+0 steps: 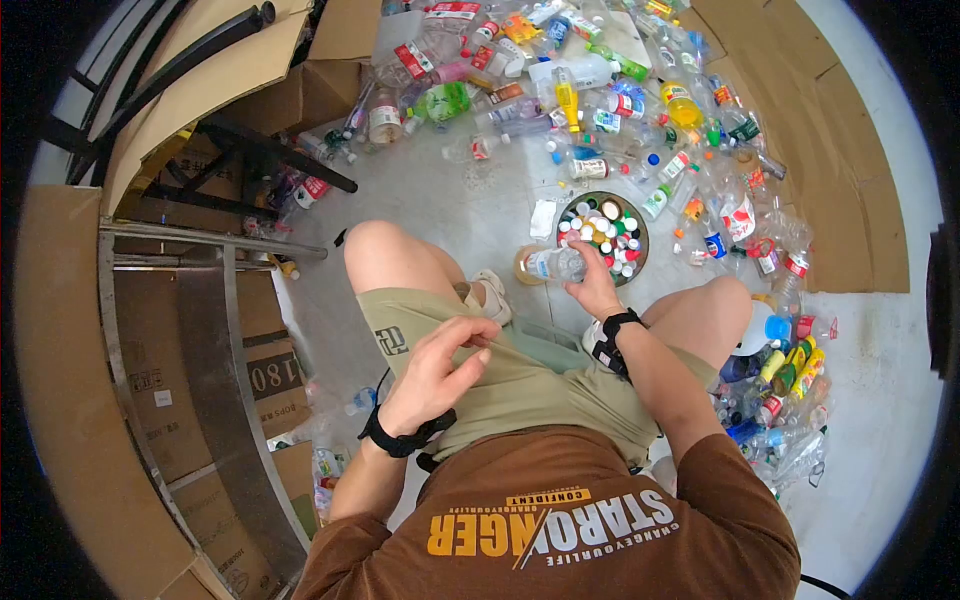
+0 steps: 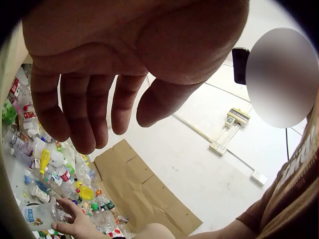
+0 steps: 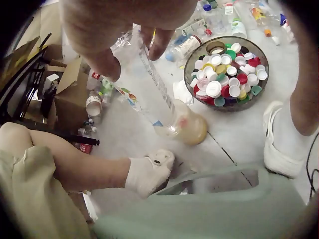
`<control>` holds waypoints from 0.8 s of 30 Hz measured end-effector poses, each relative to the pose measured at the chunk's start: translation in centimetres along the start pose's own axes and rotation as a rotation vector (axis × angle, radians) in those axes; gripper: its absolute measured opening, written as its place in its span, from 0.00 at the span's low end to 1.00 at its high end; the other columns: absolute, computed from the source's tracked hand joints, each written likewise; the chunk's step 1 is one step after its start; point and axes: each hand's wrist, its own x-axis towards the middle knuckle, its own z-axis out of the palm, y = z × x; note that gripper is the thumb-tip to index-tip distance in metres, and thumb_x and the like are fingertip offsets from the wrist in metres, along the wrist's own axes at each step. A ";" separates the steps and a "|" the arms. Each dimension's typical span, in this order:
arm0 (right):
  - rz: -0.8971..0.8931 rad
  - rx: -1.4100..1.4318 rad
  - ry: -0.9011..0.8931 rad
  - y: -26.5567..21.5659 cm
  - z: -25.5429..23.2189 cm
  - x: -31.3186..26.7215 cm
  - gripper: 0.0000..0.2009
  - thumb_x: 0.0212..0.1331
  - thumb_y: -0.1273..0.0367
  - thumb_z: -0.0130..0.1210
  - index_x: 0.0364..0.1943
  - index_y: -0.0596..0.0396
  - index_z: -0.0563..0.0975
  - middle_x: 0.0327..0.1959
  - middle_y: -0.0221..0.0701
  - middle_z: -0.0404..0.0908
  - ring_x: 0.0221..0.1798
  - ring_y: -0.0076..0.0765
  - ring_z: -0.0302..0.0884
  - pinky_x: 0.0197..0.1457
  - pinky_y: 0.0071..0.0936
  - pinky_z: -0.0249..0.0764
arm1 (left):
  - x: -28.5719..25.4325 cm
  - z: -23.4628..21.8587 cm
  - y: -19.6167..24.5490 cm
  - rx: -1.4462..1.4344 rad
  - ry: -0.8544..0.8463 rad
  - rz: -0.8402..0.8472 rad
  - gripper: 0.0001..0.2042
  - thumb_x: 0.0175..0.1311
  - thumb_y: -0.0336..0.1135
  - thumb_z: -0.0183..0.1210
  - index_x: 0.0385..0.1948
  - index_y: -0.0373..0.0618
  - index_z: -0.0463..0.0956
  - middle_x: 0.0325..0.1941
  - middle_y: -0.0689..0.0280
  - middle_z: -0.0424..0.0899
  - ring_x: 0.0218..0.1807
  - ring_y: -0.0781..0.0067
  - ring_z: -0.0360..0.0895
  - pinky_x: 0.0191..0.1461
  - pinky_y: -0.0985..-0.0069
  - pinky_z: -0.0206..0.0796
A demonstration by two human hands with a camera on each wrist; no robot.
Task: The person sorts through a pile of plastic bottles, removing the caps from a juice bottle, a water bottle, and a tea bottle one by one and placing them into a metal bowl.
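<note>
My right hand grips a clear plastic bottle near its top end, fingers and thumb around it. The bottle has a white label with blue on it, and a little yellowish liquid shows at its base in the right wrist view. It tilts beside a dark round bowl full of loose bottle caps in white, red, green and yellow. The top of the bottle is hidden by my fingers. Over my left thigh hovers my left hand, its fingers relaxed and nothing in it.
Many plastic bottles cover the floor ahead and to the right, with another heap by my right hip. A metal rack with cardboard boxes stands at left. Under me is a pale green stool. White paper lies near the bowl.
</note>
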 end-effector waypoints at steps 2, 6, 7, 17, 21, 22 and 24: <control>0.013 0.019 -0.009 0.1 -0.1 0.0 0.35 0.38 0.77 0.63 0.59 0.50 0.68 0.59 0.40 0.69 0.65 0.49 0.63 0.68 0.37 0.61 | 0.1 0.0 0.0 0.008 -0.003 0.004 0.14 0.61 0.29 0.54 0.48 0.36 0.74 0.45 0.59 0.80 0.48 0.67 0.78 0.55 0.71 0.68; 0.020 0.022 0.019 0.1 -0.2 0.0 0.35 0.38 0.76 0.63 0.59 0.51 0.68 0.58 0.41 0.70 0.64 0.50 0.65 0.68 0.37 0.62 | 0.2 0.1 0.1 0.009 -0.002 -0.004 0.14 0.60 0.29 0.54 0.48 0.36 0.74 0.44 0.60 0.80 0.47 0.67 0.78 0.54 0.71 0.69; 0.026 0.025 0.024 0.2 -0.2 0.0 0.35 0.38 0.76 0.64 0.59 0.51 0.68 0.58 0.42 0.70 0.64 0.50 0.65 0.67 0.37 0.62 | 0.2 0.1 0.1 0.010 -0.001 -0.003 0.14 0.60 0.28 0.54 0.48 0.36 0.74 0.44 0.60 0.80 0.47 0.67 0.78 0.54 0.71 0.68; 0.422 0.705 0.286 0.5 -2.8 1.0 0.35 0.49 0.71 0.64 0.63 0.59 0.60 0.59 0.42 0.68 0.57 0.44 0.72 0.56 0.36 0.73 | 0.9 0.4 0.0 -0.009 -0.001 -0.006 0.14 0.59 0.27 0.54 0.47 0.36 0.75 0.44 0.61 0.80 0.47 0.69 0.77 0.55 0.72 0.67; 0.528 1.063 0.388 -1.9 -6.0 0.5 0.34 0.54 0.71 0.61 0.63 0.63 0.57 0.55 0.42 0.70 0.55 0.41 0.74 0.53 0.36 0.76 | 2.2 1.2 0.1 -0.060 -0.008 0.044 0.13 0.59 0.26 0.54 0.47 0.36 0.75 0.44 0.61 0.80 0.47 0.69 0.77 0.55 0.72 0.67; 0.526 1.208 0.388 -2.9 -6.9 0.1 0.32 0.57 0.70 0.59 0.64 0.61 0.57 0.57 0.41 0.69 0.56 0.42 0.73 0.55 0.39 0.76 | 2.6 1.5 0.2 -0.079 -0.015 0.046 0.14 0.59 0.26 0.54 0.47 0.36 0.74 0.44 0.61 0.80 0.47 0.68 0.77 0.56 0.72 0.67; 0.524 1.512 0.315 -2.7 -7.5 -0.6 0.30 0.59 0.66 0.58 0.64 0.57 0.58 0.60 0.40 0.67 0.58 0.45 0.70 0.59 0.42 0.73 | 3.7 2.3 0.3 -0.113 -0.038 0.057 0.15 0.59 0.25 0.54 0.49 0.36 0.74 0.45 0.61 0.80 0.48 0.68 0.77 0.56 0.71 0.67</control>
